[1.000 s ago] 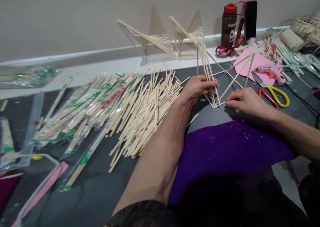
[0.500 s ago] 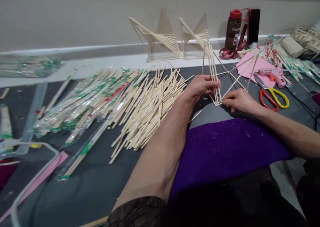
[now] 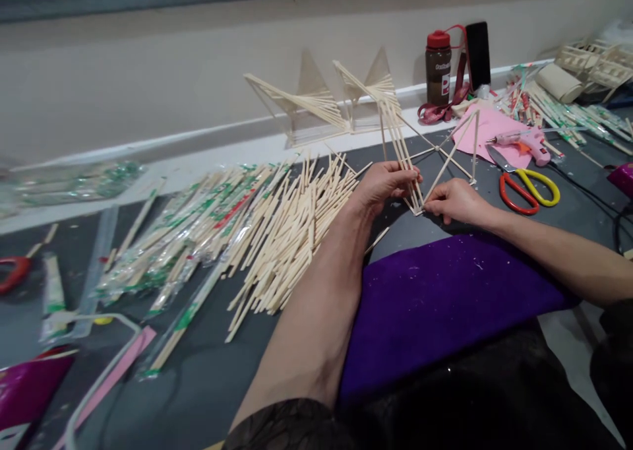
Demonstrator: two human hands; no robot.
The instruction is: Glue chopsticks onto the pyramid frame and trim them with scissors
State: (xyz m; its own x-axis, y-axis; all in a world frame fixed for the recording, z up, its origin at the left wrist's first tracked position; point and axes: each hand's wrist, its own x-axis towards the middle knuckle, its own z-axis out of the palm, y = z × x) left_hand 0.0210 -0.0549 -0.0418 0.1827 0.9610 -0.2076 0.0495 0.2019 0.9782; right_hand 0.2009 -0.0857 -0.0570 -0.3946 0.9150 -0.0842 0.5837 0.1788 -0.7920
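An open frame of thin wooden sticks (image 3: 437, 148) stands on the dark grey table at right of centre. My left hand (image 3: 388, 181) is closed round its near upright sticks, thumb and fingers together. At the frame's lower front corner, my right hand (image 3: 452, 201) pinches the end of a stick. Left of my hands lies a big heap of loose sticks (image 3: 291, 232). Two finished-looking stick frames with fanned sticks, one at left (image 3: 306, 107) and one at right (image 3: 368, 87), stand by the wall.
Red and yellow scissors (image 3: 529, 189), a pink glue gun (image 3: 524, 143) and pink sheet (image 3: 482, 123) lie right. Behind are a bottle (image 3: 438, 70) and phone (image 3: 477, 57). Wrapped sticks (image 3: 198, 219) lie left; purple cloth (image 3: 445, 305) covers the front edge.
The view has shifted, so most things appear further left and the far ones lower. Both hands keep their holds on the stick frame.
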